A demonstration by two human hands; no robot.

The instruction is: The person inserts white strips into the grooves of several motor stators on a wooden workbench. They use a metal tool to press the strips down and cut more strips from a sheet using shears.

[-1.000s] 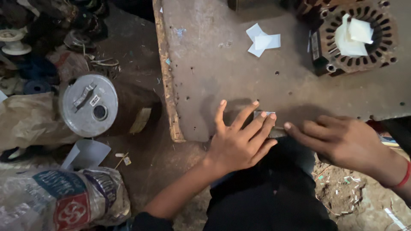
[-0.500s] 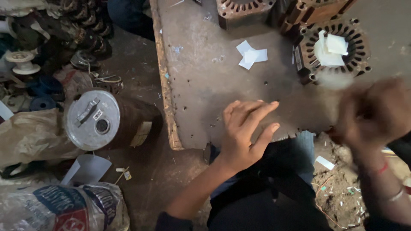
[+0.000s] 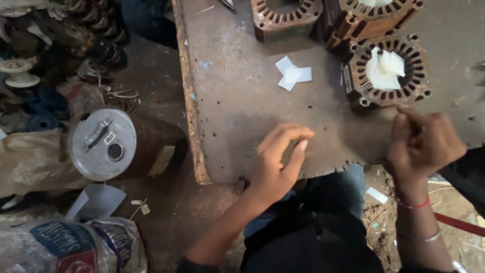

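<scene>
My left hand (image 3: 277, 164) rests on the rusty metal table (image 3: 237, 108) near its front edge. Its fingers are bent with the tips down on the plate, and I see nothing in it. My right hand (image 3: 424, 144) is raised at the right with its fingers bunched together, just in front of a round slotted motor stator (image 3: 386, 71). Whether it pinches something small is hidden. White paper slips lie inside that stator. A few more white paper slips (image 3: 292, 73) lie on the table beyond my left hand.
Two more stators (image 3: 285, 17) (image 3: 371, 17) stand at the table's far edge. Left of the table on the floor lie a metal can (image 3: 103, 144) on its side, sacks (image 3: 65, 247) and a heap of coils and spools (image 3: 50, 55). A red cable (image 3: 457, 222) runs by my right wrist.
My right hand has lifted off the table's front edge and gone right, toward the stator. My left hand, flat with spread fingers before, has curled its fingers. The view has tilted further up the table.
</scene>
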